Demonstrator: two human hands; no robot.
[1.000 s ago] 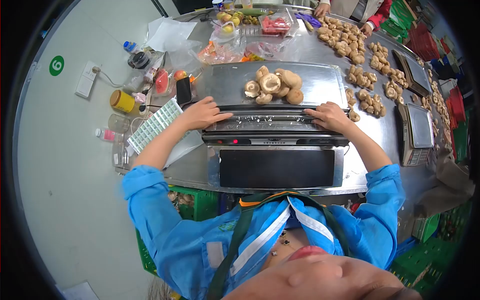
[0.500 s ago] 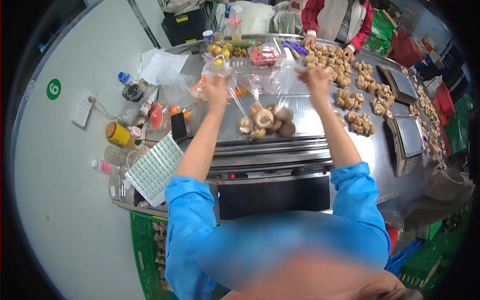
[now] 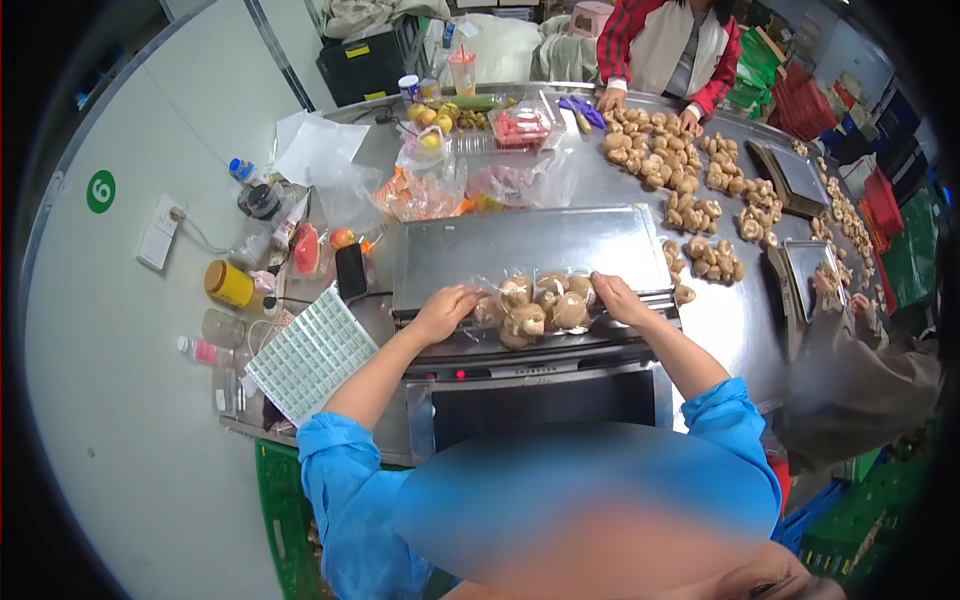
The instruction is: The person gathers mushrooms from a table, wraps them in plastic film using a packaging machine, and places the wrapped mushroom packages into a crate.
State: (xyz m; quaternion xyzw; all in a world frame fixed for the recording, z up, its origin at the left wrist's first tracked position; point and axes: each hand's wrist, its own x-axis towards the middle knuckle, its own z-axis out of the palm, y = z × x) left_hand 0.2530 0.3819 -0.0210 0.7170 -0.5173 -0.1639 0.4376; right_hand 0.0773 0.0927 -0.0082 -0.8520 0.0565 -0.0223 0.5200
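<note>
Fingers of the left hand (image 3: 447,312) and right hand (image 3: 622,300) grasp opposite sides of the mushrooms (image 3: 525,320) in clear film (image 3: 552,280), apparently to support both ends evenly. The mushrooms are over the near part of the machine (image 3: 530,245) (contact is unclear).

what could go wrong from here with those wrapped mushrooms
The round tan mushrooms might spill if the clear plastic film around them tears between the left hand and right hand. Both hands are close to the long black and silver machine whose small red light is lit; any hot part could burn them. The left forearm might nudge the pale green gridded sheet beside it.
</note>
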